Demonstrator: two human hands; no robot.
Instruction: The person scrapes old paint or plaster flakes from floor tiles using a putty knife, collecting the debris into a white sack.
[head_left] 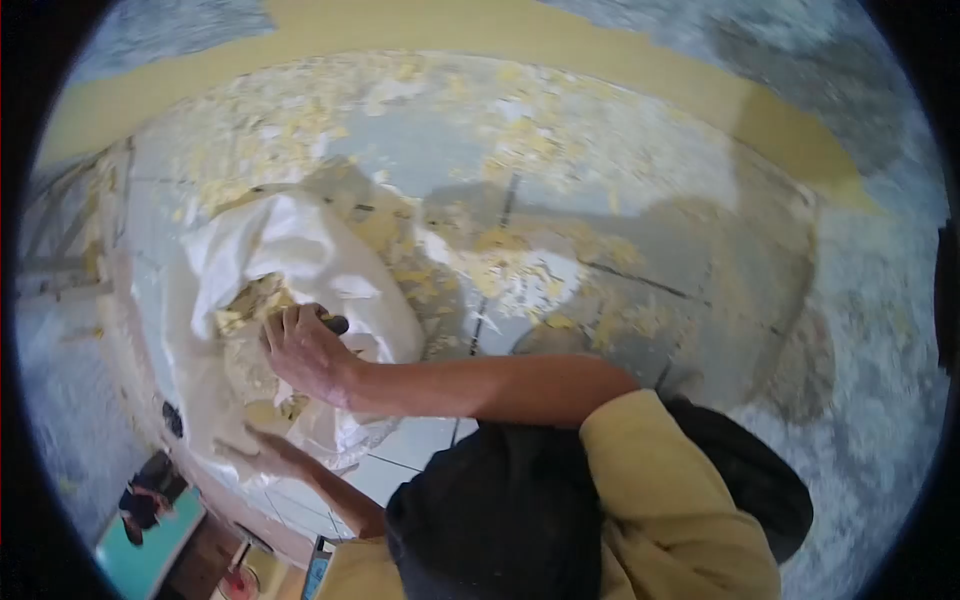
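Observation:
A white sack (375, 290) lies slumped on the floor with its mouth spread, holding pale yellow flakes (245, 305). My right hand (312, 358) is over the mouth, its fingers wrapped around a tool whose dark, rounded handle end (335, 323) sticks out. The rest of that tool is hidden, so its kind cannot be told. At the near side of the sack, my left hand (268, 455) rests against the white material, fingers stretched and apart, slightly blurred.
Yellow and white flakes (530, 135) litter the tiled floor (405, 440) along the wall with its yellow band (480, 28). My bent knee in dark cloth (500, 510) is close by. Another person (145, 505) is near a turquoise surface (150, 550) at lower left.

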